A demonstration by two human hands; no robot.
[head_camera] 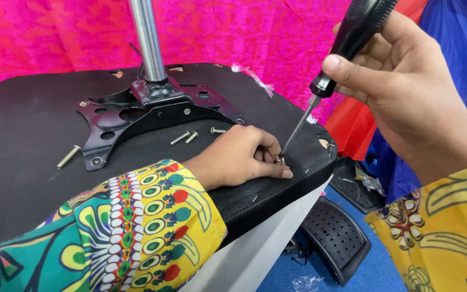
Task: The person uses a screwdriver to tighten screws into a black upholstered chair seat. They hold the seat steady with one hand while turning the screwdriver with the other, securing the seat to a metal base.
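My left hand [241, 157] rests on the black underside of an upturned chair seat [22, 130], its fingers pinched round a small screw [278, 160] near the seat's right edge. My right hand [412, 92] grips the black handle of a screwdriver [347, 43]. The screwdriver's thin shaft slants down and its tip meets the screw between my left fingers. A black metal mounting plate [136, 113] with a chrome column [147, 38] sits on the seat behind my left hand.
Three loose bolts [190, 137] lie by the plate and one more bolt [68, 157] lies at the left. Black plastic armrest pads [336, 238] lie on the blue floor at the right. Pink patterned cloth [55, 32] hangs behind.
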